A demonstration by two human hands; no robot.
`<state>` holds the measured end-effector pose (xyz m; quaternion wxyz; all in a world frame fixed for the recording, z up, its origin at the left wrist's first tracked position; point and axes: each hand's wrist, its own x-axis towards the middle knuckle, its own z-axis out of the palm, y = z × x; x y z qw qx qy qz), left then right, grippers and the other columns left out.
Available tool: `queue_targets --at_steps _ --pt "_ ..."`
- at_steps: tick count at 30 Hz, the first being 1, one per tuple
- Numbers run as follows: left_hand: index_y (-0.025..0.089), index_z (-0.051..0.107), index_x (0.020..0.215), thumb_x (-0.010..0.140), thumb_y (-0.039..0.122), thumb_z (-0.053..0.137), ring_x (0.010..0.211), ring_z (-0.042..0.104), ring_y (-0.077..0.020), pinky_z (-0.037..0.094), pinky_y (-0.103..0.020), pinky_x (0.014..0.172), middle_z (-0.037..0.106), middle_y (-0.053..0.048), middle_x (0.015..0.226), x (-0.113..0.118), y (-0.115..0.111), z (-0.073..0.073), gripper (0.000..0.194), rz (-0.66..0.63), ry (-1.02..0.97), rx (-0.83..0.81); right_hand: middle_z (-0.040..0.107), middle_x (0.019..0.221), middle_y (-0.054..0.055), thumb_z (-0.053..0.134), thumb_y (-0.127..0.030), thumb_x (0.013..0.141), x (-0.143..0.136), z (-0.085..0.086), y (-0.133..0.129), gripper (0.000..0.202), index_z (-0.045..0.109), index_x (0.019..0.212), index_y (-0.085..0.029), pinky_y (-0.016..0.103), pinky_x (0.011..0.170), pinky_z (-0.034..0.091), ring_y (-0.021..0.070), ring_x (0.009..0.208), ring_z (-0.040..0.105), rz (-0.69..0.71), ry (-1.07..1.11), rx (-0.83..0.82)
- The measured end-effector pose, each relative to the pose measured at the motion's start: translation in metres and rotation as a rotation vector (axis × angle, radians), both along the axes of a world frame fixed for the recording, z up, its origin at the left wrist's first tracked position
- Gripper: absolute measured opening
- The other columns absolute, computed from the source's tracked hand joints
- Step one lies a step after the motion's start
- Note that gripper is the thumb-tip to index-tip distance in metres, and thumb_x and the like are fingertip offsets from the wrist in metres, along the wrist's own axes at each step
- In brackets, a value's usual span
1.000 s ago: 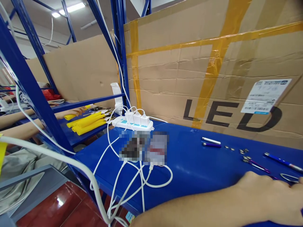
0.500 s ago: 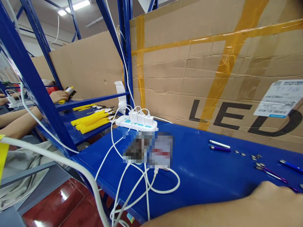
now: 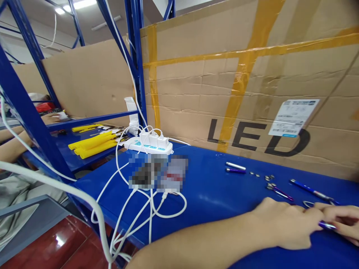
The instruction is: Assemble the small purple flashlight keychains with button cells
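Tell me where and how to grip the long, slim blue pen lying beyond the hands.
Probably pinch the long, slim blue pen from above, across its barrel, left of the middle: it lies flat, and its right end sits close to the right hand.

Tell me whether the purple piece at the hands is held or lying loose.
Held: the purple piece shows between the left hand and the right hand, fingers at both ends.

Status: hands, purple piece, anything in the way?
Left hand and right hand both on purple piece. Right hand cut off by frame edge. Blue pen just beyond; nothing seen blocking.
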<state>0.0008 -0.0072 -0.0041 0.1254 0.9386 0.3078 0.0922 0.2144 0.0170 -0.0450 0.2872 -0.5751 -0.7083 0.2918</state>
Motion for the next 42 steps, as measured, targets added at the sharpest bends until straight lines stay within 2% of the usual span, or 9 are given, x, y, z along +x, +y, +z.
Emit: queue_targets --at_steps 2,3,7,11,18,22,25,34,42 --pt "0.015 0.038 0.116 0.087 0.022 0.034 0.096 0.057 -0.0234 0.046 -0.038 0.076 0.057 -0.007 0.112 -0.002 -0.003 0.002 0.030 0.018 -0.037 0.018 0.034 0.045 -0.001 0.057 -0.079 0.041 -0.002 0.010 0.001 0.061 0.047 0.046 -0.019 0.020 0.029 0.024 0.0035 0.033 0.027 0.073 -0.011 -0.254" --pt "0.015 0.039 0.114 0.088 0.023 0.031 0.095 0.058 -0.0237 0.046 -0.038 0.074 0.058 -0.007 0.110 -0.003 -0.005 0.002 0.028 0.032 -0.046 0.035 0.032 0.044 -0.001 0.057 -0.078 0.042 -0.005 0.014 -0.001 0.061 0.045 0.046 -0.018 0.019 0.029 0.026 0.0041 0.034 0.029 0.080 0.006 -0.260" --pt "0.021 0.040 0.115 0.090 0.025 0.030 0.095 0.058 -0.0226 0.046 -0.033 0.069 0.059 -0.005 0.110 -0.001 -0.009 0.002 0.027 0.052 -0.068 0.099 0.034 0.050 -0.001 0.046 -0.077 0.056 -0.017 0.028 -0.012 0.063 0.043 0.047 -0.016 0.016 0.030 0.021 0.0022 0.036 0.029 0.106 0.119 -0.076" --pt "0.023 0.043 0.112 0.091 0.028 0.028 0.093 0.058 -0.0207 0.046 -0.030 0.068 0.060 -0.004 0.104 0.002 -0.011 0.002 0.026 0.082 -0.057 0.151 0.038 0.050 -0.002 0.064 -0.061 0.056 -0.015 0.033 -0.012 0.049 0.046 0.050 -0.015 0.016 0.030 0.027 0.0037 0.037 0.035 0.204 0.112 -0.167" --pt "0.024 0.042 0.112 0.092 0.028 0.025 0.097 0.057 -0.0193 0.045 -0.030 0.075 0.059 -0.003 0.106 0.007 -0.014 0.004 0.027 0.164 -0.037 0.156 0.042 0.044 -0.005 0.059 -0.052 0.067 -0.007 0.034 -0.011 0.038 0.055 0.069 -0.014 0.014 0.029 0.028 0.0036 0.033 0.034 0.279 0.151 -0.153" --pt "0.024 0.045 0.106 0.092 0.028 0.024 0.093 0.058 -0.0194 0.045 -0.030 0.072 0.060 -0.002 0.102 0.010 -0.017 0.005 0.025 0.201 -0.017 0.189 0.053 0.056 -0.001 0.062 -0.048 0.067 -0.008 0.036 -0.021 0.036 0.057 0.069 -0.013 0.016 0.035 0.032 0.0037 0.037 0.041 0.262 0.191 0.055" --pt "0.024 0.045 0.105 0.092 0.028 0.024 0.090 0.058 -0.0183 0.044 -0.029 0.072 0.061 -0.001 0.100 0.011 -0.018 0.006 0.025 0.204 -0.006 0.193 0.055 0.058 0.000 0.061 -0.047 0.069 -0.009 0.037 -0.026 0.035 0.060 0.070 -0.012 0.017 0.038 0.032 0.0039 0.038 0.043 0.265 0.202 0.151" --pt "0.023 0.046 0.106 0.092 0.026 0.027 0.084 0.058 -0.0141 0.041 -0.022 0.069 0.061 0.000 0.096 0.007 -0.026 0.013 0.024 0.084 -0.042 0.131 0.054 0.057 0.000 0.066 -0.047 0.062 -0.010 0.027 -0.025 0.037 0.061 0.065 -0.011 0.018 0.039 0.034 0.0052 0.041 0.042 0.293 0.302 0.040" --pt "0.022 0.048 0.107 0.090 0.022 0.032 0.098 0.055 -0.0134 0.041 -0.022 0.082 0.059 0.000 0.108 0.005 -0.025 0.007 0.023 0.038 -0.200 0.173 0.048 0.051 -0.002 0.065 -0.056 0.060 -0.017 0.039 -0.042 0.044 0.059 0.058 -0.012 0.020 0.044 0.029 0.0043 0.043 0.037 0.218 0.329 -0.042"
